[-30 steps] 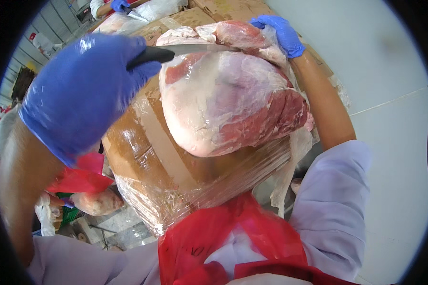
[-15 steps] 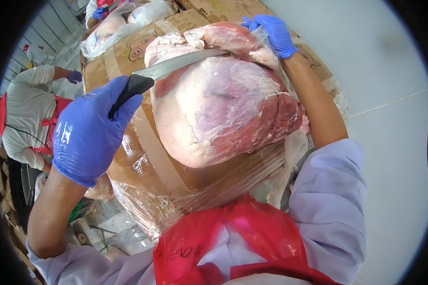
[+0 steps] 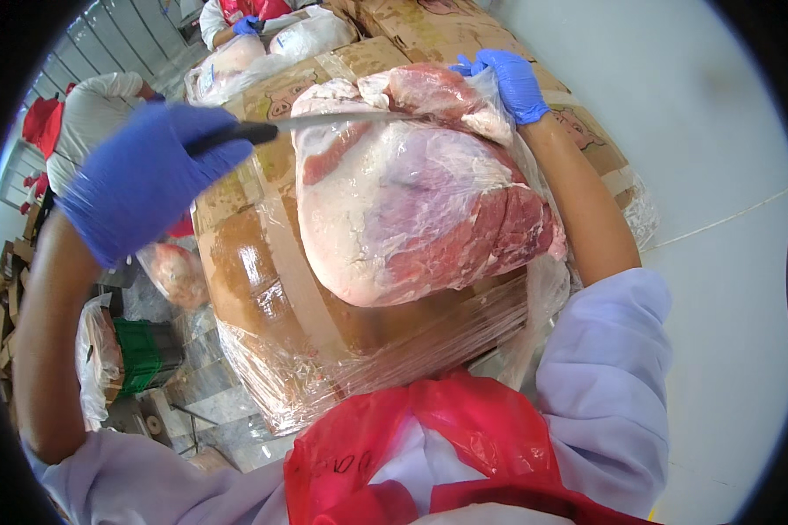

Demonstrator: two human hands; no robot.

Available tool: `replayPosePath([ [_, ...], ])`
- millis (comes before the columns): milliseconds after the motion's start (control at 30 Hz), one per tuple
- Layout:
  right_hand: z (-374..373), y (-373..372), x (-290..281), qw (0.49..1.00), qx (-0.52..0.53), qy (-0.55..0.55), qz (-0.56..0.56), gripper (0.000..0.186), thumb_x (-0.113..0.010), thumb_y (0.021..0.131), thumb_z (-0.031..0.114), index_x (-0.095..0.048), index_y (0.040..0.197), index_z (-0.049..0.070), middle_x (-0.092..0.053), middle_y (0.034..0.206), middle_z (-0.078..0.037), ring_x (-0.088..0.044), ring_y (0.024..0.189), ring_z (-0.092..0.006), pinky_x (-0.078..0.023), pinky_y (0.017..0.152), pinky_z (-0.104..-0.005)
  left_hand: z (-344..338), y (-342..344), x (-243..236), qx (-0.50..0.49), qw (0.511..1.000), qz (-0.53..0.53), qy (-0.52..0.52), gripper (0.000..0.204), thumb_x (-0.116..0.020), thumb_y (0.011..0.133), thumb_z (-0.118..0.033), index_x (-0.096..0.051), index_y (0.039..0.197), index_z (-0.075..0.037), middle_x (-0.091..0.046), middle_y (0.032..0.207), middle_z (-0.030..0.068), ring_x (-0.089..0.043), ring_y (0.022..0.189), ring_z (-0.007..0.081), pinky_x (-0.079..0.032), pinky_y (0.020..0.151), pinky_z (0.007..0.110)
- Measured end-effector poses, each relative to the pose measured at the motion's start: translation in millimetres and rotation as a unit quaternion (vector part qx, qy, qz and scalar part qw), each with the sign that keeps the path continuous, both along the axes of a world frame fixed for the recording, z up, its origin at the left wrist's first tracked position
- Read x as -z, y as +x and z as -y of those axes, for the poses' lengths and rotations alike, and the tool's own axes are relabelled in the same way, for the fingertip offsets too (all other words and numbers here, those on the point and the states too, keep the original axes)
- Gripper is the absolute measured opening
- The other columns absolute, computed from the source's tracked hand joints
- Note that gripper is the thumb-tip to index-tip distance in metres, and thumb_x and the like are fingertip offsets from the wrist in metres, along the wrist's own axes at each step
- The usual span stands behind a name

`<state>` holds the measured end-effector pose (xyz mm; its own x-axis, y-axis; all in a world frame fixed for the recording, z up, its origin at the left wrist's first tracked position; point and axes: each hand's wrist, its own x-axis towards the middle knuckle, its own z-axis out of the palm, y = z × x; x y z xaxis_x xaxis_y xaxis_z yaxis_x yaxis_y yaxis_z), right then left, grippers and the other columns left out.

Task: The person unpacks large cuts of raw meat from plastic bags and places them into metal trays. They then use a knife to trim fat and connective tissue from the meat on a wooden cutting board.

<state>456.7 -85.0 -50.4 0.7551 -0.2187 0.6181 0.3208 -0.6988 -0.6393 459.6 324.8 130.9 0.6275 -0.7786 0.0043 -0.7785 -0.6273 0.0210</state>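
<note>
A large raw cut of pork [image 3: 411,210], with pale skin and fat at the left and red flesh at the right, lies on a brown cardboard box [image 3: 245,262]. In my left hand [image 3: 144,179], closed round its black handle, is a long knife [image 3: 324,120]. The blade points right across the far part of the meat, its tip at the seam beside a red lobe. My right hand [image 3: 510,86] is closed on the meat's far right corner, where clear plastic bunches; some fingertips are hidden. Both hands wear blue gloves.
Bagged meat [image 3: 311,37] lies on boxes at the far left, by a co-worker's gloved hand [image 3: 247,25] there. Another person [image 3: 96,114] stands further left. A green crate [image 3: 149,350] is on the floor at left. A pale wall [image 3: 709,149] rises at right.
My left hand has moved left and the knife lies flatter, its blade more level across the meat. My right hand keeps its place at the corner. The view has shifted slightly.
</note>
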Motion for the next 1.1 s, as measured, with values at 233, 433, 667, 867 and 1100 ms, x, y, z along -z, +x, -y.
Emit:
replayPosePath([
  [233, 5.1, 12.7, 13.4, 0.998, 0.006, -0.061, 0.026, 0.021, -0.048, 0.087, 0.014, -0.062, 0.082, -0.001, -0.062, 0.079, -0.018, -0.06, 0.074, -0.0299, -0.047, 0.069, -0.0367, 15.1, -10.1, -27.6, -0.061, 0.996, 0.071, 0.004, 0.032, -0.064, 0.088, -0.027, -0.064, 0.109, -0.002, -0.065, 0.093, 0.0143, -0.065, 0.081, 0.0233, -0.051, 0.076, 0.031],
  [433, -16.9, -15.0, 6.6, 0.999, 0.007, 0.018, -0.05, 0.025, -0.049, 0.092, 0.013, -0.051, 0.068, 0.004, -0.05, 0.069, -0.002, -0.051, 0.068, -0.0146, -0.044, 0.068, -0.03, 15.4, -29.6, 15.2, 0.015, 0.987, 0.16, 0.015, 0.031, -0.064, 0.087, -0.028, -0.064, 0.106, -0.003, -0.066, 0.087, 0.0153, -0.063, 0.075, 0.0263, -0.05, 0.068, 0.035],
  [667, -25.5, -23.6, 12.5, 0.904, -0.089, 0.417, -0.038, 0.025, -0.051, 0.092, 0.015, -0.05, 0.068, 0.006, -0.048, 0.067, -0.001, -0.053, 0.074, -0.0127, -0.044, 0.069, -0.0281, 6.7, -23.0, 59.9, -0.001, 0.996, 0.039, -0.077, 0.032, -0.064, 0.087, -0.026, -0.063, 0.107, -0.002, -0.065, 0.087, 0.0196, -0.064, 0.076, 0.0333, -0.05, 0.069, 0.038],
  [867, 9.9, -0.4, 29.1, 0.996, 0.076, 0.019, -0.035, 0.02, -0.049, 0.086, 0.018, -0.059, 0.075, 0.005, -0.059, 0.073, -0.011, -0.059, 0.074, -0.0243, -0.046, 0.069, -0.035, -7.2, -23.1, 88.0, -0.04, 0.989, 0.051, -0.131, 0.034, -0.066, 0.086, -0.025, -0.062, 0.111, -0.002, -0.066, 0.093, 0.0199, -0.065, 0.081, 0.0361, -0.052, 0.071, 0.037],
  [1100, -2.0, -1.5, 9.2, 0.983, 0.062, -0.155, 0.072, 0.02, -0.054, 0.083, 0.02, -0.064, 0.081, 0.003, -0.063, 0.08, -0.017, -0.062, 0.075, -0.0327, -0.047, 0.068, -0.0409, -15.0, -6.1, 61.7, -0.05, 0.992, -0.016, -0.118, 0.029, -0.066, 0.085, -0.024, -0.064, 0.107, -0.003, -0.062, 0.073, 0.0193, -0.062, 0.062, 0.0272, -0.049, 0.062, 0.034],
])
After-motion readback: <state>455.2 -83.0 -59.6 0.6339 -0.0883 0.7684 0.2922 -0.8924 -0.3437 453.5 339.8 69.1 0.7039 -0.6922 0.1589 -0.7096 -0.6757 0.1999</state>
